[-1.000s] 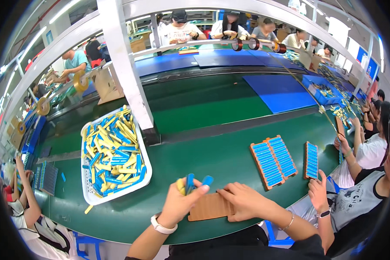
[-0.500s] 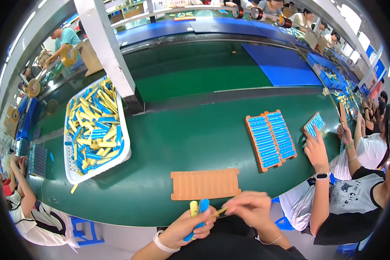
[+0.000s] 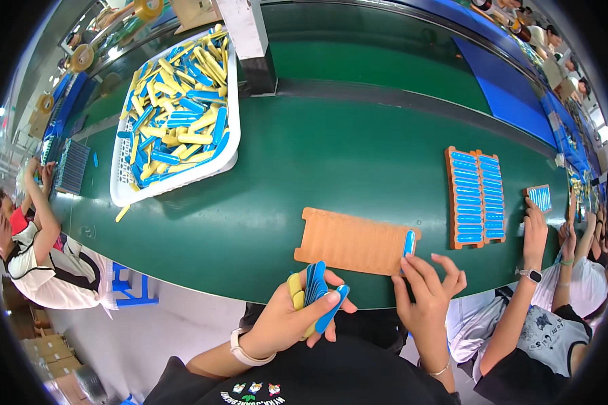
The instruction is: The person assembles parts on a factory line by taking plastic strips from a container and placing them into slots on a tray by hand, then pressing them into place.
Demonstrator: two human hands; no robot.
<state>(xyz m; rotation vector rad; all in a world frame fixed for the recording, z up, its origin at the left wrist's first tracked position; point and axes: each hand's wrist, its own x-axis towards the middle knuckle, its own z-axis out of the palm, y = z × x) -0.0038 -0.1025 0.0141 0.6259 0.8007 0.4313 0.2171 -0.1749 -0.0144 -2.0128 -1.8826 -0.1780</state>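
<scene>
In my left hand point(image 3: 296, 314) is a bundle of flat, round-ended blue-and-yellow strips point(image 3: 315, 283), fanned a little, with one blue strip point(image 3: 332, 310) angled apart under the thumb. An orange-brown grooved tray point(image 3: 351, 241) lies on the table just ahead of my hands. At its right end a single blue strip point(image 3: 410, 241) sits upright across the tray. My right hand point(image 3: 425, 287) has thumb and index finger at that strip's near end, the other fingers raised. The remaining grooves hold nothing.
A white basket point(image 3: 233, 145) heaped with blue and yellow strips stands at the left, beside a metal post point(image 3: 257, 64). Two filled trays point(image 3: 476, 199) lie at the right. Beyond them a co-worker's hand point(image 3: 535, 229) touches another filled tray point(image 3: 539, 198). Another person point(image 3: 44, 250) sits at the left.
My right hand has moved right, from beside my left hand to the tray's right end, where a blue strip now sits. The left-hand bundle has fanned out. The view has shifted.
</scene>
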